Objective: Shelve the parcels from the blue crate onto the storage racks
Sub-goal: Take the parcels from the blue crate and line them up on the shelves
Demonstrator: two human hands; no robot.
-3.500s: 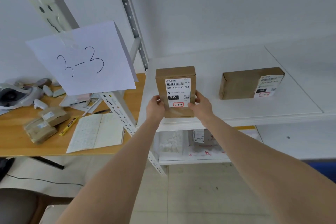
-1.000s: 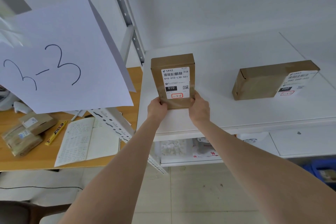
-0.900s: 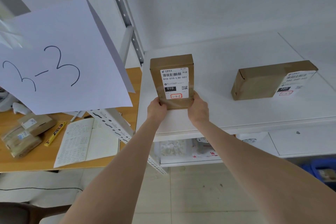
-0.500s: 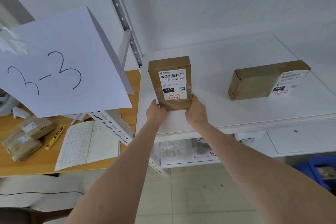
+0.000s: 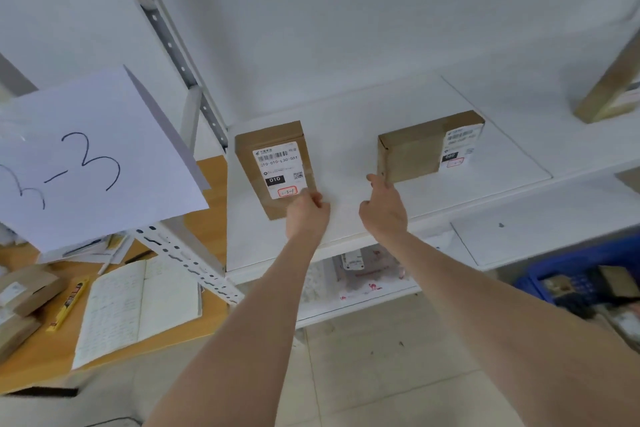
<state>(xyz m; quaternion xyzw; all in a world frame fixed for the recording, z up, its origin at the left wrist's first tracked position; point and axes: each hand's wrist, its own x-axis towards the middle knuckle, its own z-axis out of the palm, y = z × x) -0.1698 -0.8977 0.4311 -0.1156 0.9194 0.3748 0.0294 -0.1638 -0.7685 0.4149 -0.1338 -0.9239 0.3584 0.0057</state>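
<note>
Letting go, the right grip (image 5: 382, 210) hangs loose beside the shelved brown cardboard parcel (image 5: 273, 166); the left grip (image 5: 306, 215) still pinches its corner.

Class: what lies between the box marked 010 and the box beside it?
Head view: bare shelf between the 010 box and its neighbour, with the right hand in the gap's near end.

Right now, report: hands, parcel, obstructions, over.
Left hand pinches corner of 010 parcel, flat on rack shelf. Right hand free, fingertip by second parcel. No obstruction seen.
</note>
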